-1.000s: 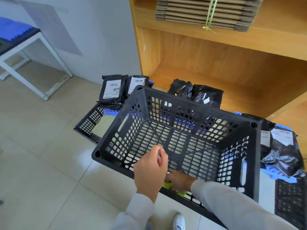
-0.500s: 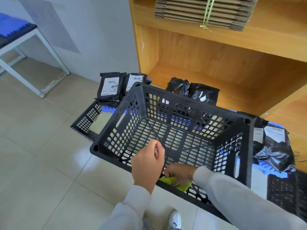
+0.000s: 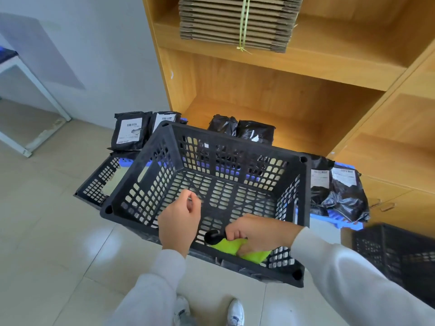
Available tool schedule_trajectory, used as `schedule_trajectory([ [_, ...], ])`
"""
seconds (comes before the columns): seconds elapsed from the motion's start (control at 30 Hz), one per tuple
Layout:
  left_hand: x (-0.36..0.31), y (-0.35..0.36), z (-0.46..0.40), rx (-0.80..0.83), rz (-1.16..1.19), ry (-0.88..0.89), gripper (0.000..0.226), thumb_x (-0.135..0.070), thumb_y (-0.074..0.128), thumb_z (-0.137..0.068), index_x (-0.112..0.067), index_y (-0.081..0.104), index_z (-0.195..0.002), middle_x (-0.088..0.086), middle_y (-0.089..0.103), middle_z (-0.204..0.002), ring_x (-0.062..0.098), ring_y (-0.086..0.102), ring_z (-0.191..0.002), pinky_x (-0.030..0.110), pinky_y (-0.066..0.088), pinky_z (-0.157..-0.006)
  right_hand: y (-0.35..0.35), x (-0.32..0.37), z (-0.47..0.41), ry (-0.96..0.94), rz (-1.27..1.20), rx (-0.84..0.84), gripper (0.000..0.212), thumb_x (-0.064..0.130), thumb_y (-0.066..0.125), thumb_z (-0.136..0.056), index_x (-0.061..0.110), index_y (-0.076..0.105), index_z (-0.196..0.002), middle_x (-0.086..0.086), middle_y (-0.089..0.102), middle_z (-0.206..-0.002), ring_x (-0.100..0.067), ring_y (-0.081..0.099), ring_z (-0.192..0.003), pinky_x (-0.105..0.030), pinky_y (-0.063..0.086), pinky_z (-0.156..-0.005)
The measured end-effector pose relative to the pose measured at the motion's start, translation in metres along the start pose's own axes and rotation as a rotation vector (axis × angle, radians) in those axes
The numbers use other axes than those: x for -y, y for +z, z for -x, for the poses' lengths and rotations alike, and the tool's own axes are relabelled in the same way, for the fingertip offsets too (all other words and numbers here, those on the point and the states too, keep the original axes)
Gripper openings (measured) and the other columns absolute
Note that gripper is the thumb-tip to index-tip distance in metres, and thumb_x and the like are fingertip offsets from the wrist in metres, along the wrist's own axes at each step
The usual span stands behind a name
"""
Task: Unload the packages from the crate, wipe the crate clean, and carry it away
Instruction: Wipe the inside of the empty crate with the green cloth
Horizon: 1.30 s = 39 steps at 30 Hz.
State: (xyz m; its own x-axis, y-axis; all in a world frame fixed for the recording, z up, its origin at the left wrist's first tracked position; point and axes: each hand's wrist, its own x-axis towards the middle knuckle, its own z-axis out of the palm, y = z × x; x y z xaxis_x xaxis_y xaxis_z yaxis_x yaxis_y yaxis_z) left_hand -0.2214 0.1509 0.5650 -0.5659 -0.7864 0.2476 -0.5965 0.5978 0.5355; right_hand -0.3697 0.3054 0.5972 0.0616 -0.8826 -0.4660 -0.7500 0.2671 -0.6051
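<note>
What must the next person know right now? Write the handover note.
Left hand grips the near rim of the black crate, holding it tilted.
Right hand holds the green cloth against the crate's near inner wall.
Packages are out, lying on blue and black crates behind it.
Done: unloading.
Left: finish wiping, then carry the crate away.
</note>
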Motion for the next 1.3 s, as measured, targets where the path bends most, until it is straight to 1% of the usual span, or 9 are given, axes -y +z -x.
schedule_trajectory([
  [0.13, -0.003, 0.0, 0.001, 0.017, 0.001, -0.015, 0.018, -0.026, 0.057, -0.1, -0.024, 0.058, -0.082, -0.012, 0.05, -0.053, 0.015, 0.048, -0.044, 0.029, 0.044, -0.044, -0.004, -0.001, 0.009, 0.029, 0.054, 0.0, 0.025, 0.022, 0.074, -0.085, 0.03, 0.053, -0.095, 0.017, 0.048, -0.078, -0.008, 0.042, -0.077, -0.007, 0.029, -0.067],
  [0.27, -0.004, -0.002, 0.001, 0.007, -0.002, 0.002, 0.021, -0.024, 0.058, -0.1, -0.022, 0.057, -0.078, -0.014, 0.041, -0.049, 0.006, 0.04, -0.04, 0.026, 0.039, -0.042, 0.005, -0.004, -0.002, 0.051, 0.145, 0.026, 0.027, 0.014, 0.072, -0.078, 0.023, 0.048, -0.087, -0.001, 0.053, -0.08, -0.016, 0.039, -0.074, -0.034, 0.04, -0.065],
  [0.4, -0.004, -0.002, 0.0, 0.004, -0.011, 0.01, 0.027, -0.024, 0.059, -0.099, -0.023, 0.052, -0.073, -0.008, 0.039, -0.047, 0.009, 0.039, -0.038, 0.028, 0.039, -0.039, 0.019, -0.017, -0.026, 0.06, 0.135, 0.057, 0.025, 0.014, 0.076, -0.076, 0.013, 0.053, -0.087, 0.001, 0.051, -0.076, -0.02, 0.041, -0.07, -0.031, 0.032, -0.057],
  [0.5, -0.002, 0.0, -0.001, 0.011, -0.027, 0.016, 0.03, -0.024, 0.059, -0.099, -0.023, 0.049, -0.071, -0.003, 0.041, -0.048, 0.014, 0.043, -0.038, 0.028, 0.036, -0.039, 0.026, -0.03, -0.045, 0.081, 0.112, 0.12, 0.033, 0.015, 0.079, -0.074, 0.026, 0.048, -0.082, 0.013, 0.047, -0.069, -0.021, 0.044, -0.074, -0.032, 0.038, -0.062],
  [0.73, -0.001, 0.0, -0.003, 0.0, -0.043, 0.04, 0.029, -0.035, 0.045, -0.1, -0.029, 0.04, -0.072, -0.006, 0.033, -0.047, 0.009, 0.036, -0.036, 0.02, 0.023, -0.038, 0.06, -0.054, -0.093, 0.104, 0.214, 0.253, 0.045, 0.006, 0.075, -0.075, 0.024, 0.034, -0.069, 0.002, 0.039, -0.069, -0.023, 0.041, -0.076, -0.031, 0.029, -0.054],
  [0.87, 0.003, 0.003, -0.004, 0.029, -0.073, 0.058, 0.033, -0.038, 0.042, -0.101, -0.025, 0.048, -0.071, -0.005, 0.043, -0.048, 0.01, 0.041, -0.037, 0.024, 0.031, -0.037, 0.076, -0.069, -0.111, 0.157, 0.289, 0.328, 0.034, 0.013, 0.077, -0.077, 0.025, 0.045, -0.084, -0.002, 0.046, -0.09, -0.028, 0.05, -0.086, -0.031, 0.039, -0.06],
  [1.0, 0.004, 0.004, -0.004, 0.041, -0.043, 0.05, 0.029, -0.036, 0.045, -0.1, -0.026, 0.051, -0.073, -0.004, 0.042, -0.049, 0.011, 0.042, -0.039, 0.027, 0.035, -0.036, 0.088, -0.077, -0.128, 0.143, 0.356, 0.403, 0.026, 0.009, 0.075, -0.077, 0.011, 0.049, -0.077, -0.011, 0.05, -0.08, -0.027, 0.047, -0.073, -0.036, 0.04, -0.056],
  [1.17, 0.005, 0.008, -0.005, 0.026, -0.022, 0.044, 0.029, -0.034, 0.047, -0.1, -0.025, 0.052, -0.073, -0.005, 0.04, -0.048, 0.01, 0.04, -0.039, 0.026, 0.035, -0.035, 0.096, -0.085, -0.132, 0.158, 0.349, 0.403, 0.034, 0.01, 0.075, -0.082, 0.004, 0.058, -0.111, -0.018, 0.056, -0.114, -0.034, 0.053, -0.099, -0.04, 0.045, -0.068],
  [1.3, 0.007, 0.008, -0.005, 0.017, -0.017, 0.062, 0.029, -0.032, 0.05, -0.1, -0.024, 0.052, -0.072, -0.005, 0.04, -0.048, 0.01, 0.04, -0.038, 0.029, 0.037, -0.034, 0.095, -0.089, -0.128, 0.143, 0.319, 0.41, 0.028, 0.011, 0.074, -0.081, 0.009, 0.054, -0.1, -0.014, 0.055, -0.11, -0.035, 0.052, -0.104, -0.046, 0.051, -0.082],
])
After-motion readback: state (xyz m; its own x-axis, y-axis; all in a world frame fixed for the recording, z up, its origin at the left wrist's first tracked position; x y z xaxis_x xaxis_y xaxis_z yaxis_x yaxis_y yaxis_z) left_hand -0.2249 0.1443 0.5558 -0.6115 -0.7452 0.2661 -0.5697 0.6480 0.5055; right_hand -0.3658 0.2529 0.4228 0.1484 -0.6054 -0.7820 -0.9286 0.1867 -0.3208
